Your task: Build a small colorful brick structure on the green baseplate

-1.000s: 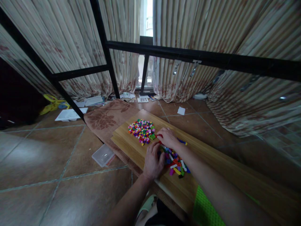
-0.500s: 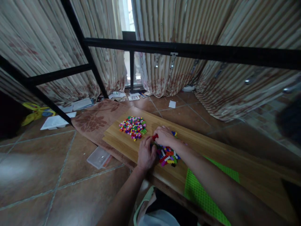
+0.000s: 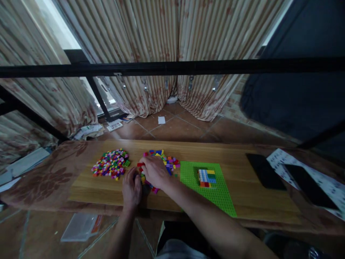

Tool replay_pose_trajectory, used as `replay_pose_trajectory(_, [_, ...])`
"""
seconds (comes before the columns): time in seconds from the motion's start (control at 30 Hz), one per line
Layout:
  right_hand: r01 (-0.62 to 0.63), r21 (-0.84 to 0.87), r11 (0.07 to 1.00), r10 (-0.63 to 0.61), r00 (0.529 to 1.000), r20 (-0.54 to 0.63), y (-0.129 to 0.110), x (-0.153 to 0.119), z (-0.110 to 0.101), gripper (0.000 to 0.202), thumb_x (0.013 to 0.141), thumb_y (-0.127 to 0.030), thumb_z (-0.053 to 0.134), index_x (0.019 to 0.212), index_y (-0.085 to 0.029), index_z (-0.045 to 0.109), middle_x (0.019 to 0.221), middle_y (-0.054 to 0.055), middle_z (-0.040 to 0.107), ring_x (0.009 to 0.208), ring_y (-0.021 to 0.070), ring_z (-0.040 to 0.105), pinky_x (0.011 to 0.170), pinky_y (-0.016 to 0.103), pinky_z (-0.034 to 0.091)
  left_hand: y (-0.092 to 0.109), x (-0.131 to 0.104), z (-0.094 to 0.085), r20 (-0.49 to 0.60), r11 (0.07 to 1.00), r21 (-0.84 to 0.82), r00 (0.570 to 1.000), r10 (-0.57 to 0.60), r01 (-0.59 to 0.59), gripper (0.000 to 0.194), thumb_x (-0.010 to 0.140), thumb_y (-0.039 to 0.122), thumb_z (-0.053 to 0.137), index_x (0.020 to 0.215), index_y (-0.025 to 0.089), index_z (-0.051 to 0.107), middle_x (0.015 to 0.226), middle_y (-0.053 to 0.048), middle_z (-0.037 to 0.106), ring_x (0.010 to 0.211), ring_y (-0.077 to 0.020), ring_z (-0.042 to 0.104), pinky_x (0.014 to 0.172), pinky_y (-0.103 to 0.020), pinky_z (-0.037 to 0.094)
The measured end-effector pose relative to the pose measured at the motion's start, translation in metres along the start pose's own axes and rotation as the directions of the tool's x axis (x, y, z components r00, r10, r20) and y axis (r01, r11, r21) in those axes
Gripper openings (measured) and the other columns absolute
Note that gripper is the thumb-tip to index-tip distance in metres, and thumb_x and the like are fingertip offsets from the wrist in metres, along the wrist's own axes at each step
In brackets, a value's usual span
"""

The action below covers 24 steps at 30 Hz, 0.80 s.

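My right hand (image 3: 155, 169) reaches over a pile of toy building bricks (image 3: 172, 166) and pinches a red building brick (image 3: 140, 164) at its fingertips. Close beside it, at the left edge of that pile, is my left hand (image 3: 131, 189). Its fingers are curled together, and what they hold, if anything, is hidden. Further left lies a second heap of small mixed bricks (image 3: 110, 163). To the right, a green baseplate (image 3: 225, 194) carries a low block of joined bricks (image 3: 207, 178) in white, blue, yellow, green, red and orange.
The wooden board (image 3: 248, 201) lies on a brown patterned cloth (image 3: 48, 183). At the right are a dark flat panel (image 3: 265, 171), a black phone-like slab (image 3: 309, 185) and a printed sheet (image 3: 280, 158). A clear plastic lid or box (image 3: 79, 227) is on the floor. A black rail (image 3: 172, 67) crosses behind.
My view has swung right, bringing the brick block on the baseplate and the dark panel into sight. Both hands stay at the brick pile, the red brick still in my right fingers.
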State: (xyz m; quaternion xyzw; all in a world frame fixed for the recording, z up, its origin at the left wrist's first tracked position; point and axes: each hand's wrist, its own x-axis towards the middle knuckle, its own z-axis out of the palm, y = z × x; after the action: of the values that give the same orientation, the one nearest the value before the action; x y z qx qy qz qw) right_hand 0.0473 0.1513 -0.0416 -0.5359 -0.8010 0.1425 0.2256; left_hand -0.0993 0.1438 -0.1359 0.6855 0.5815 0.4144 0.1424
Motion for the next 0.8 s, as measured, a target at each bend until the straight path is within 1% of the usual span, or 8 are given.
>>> replay_pose_trajectory(0.1, [-0.039,0.261,0.964,0.072,0.99,-0.119,0.0,-0.05,-0.01,0.026,0.096,-0.019,0.036,0.111,-0.018,0.058,0.103,0.006,0.068,0.095,0.0156,0.061,0.083,0.027,0.044,0.003,0.001,-0.003,-0.034,1.0,0.024,0.999,0.004,-0.004,0.034,0.089,0.031,0.04,0.112,0.012,0.058,0.118,-0.016,0.06,0.113,-0.0281,0.055,0.1,-0.047,0.042])
replay_pose_trajectory(0.17, [-0.068,0.372,0.926,0.138,0.977,-0.165,0.007,-0.089,-0.014,0.026,0.096,-0.019,0.036,0.11,-0.02,0.059,0.102,0.005,0.069,0.094,0.0151,0.063,0.083,0.026,0.045,0.008,-0.001,-0.005,-0.11,0.999,0.048,0.994,0.013,-0.008,0.034,0.089,0.033,0.044,0.113,0.012,0.058,0.119,-0.016,0.06,0.114,-0.0282,0.054,0.101,-0.047,0.042])
replay_pose_trajectory(0.27, [-0.172,0.486,0.857,0.273,0.951,-0.143,0.025,-0.147,-0.017,0.025,0.096,-0.023,0.04,0.104,-0.022,0.063,0.091,0.002,0.071,0.082,0.0143,0.065,0.075,0.025,0.047,0.028,-0.015,-0.007,-0.224,0.996,0.057,0.971,0.077,-0.066,0.033,0.089,0.034,0.051,0.116,0.016,0.057,0.121,-0.014,0.059,0.118,-0.0267,0.052,0.103,-0.046,0.041])
replay_pose_trajectory(0.3, [-0.218,0.513,0.83,0.326,0.937,-0.129,0.032,-0.165,-0.018,0.024,0.095,-0.025,0.041,0.101,-0.023,0.064,0.089,0.001,0.071,0.081,0.0142,0.065,0.074,0.025,0.048,0.039,-0.023,-0.006,-0.219,0.995,0.044,0.97,0.102,-0.094,0.032,0.089,0.033,0.051,0.116,0.017,0.057,0.121,-0.013,0.059,0.118,-0.0259,0.052,0.103,-0.045,0.04])
replay_pose_trajectory(0.4, [-0.374,0.533,0.759,0.496,0.862,-0.103,0.05,-0.206,-0.021,0.024,0.094,-0.031,0.043,0.1,-0.024,0.065,0.072,-0.001,0.068,0.066,0.0145,0.064,0.062,0.025,0.048,0.078,-0.055,0.002,-0.128,0.989,-0.028,0.982,0.142,-0.147,0.031,0.089,0.031,0.053,0.119,0.021,0.056,0.121,-0.01,0.06,0.116,-0.0244,0.054,0.102,-0.044,0.043])
replay_pose_trajectory(0.5, [-0.438,0.536,0.722,0.567,0.818,-0.096,0.064,-0.23,-0.027,0.025,0.093,-0.031,0.043,0.107,-0.024,0.063,0.069,-0.001,0.067,0.06,0.015,0.063,0.058,0.026,0.05,0.116,-0.087,0.02,0.124,0.972,-0.144,0.971,0.206,-0.187,0.032,0.09,0.026,0.052,0.122,0.024,0.055,0.12,-0.008,0.062,0.115,-0.0231,0.056,0.099,-0.042,0.047])
replay_pose_trajectory(0.63, [-0.394,0.511,0.764,0.534,0.83,-0.158,0.077,-0.24,-0.037,0.024,0.09,-0.026,0.044,0.105,-0.026,0.064,0.097,0.003,0.071,0.086,0.0185,0.068,0.075,0.03,0.053,0.151,-0.101,0.046,0.346,0.961,-0.262,0.921,0.178,-0.088,0.027,0.088,0.024,0.054,0.115,0.023,0.06,0.109,-0.006,0.068,0.102,-0.0209,0.065,0.089,-0.036,0.054])
replay_pose_trajectory(0.8, [-0.374,0.485,0.79,0.495,0.856,-0.146,0.089,-0.236,-0.046,0.023,0.09,-0.026,0.044,0.101,-0.027,0.065,0.097,0.002,0.07,0.09,0.0187,0.067,0.08,0.031,0.052,0.172,-0.087,0.061,0.481,0.936,-0.352,0.855,0.194,-0.015,0.019,0.089,0.024,0.053,0.103,0.023,0.066,0.099,-0.003,0.072,0.093,-0.0173,0.067,0.085,-0.03,0.055])
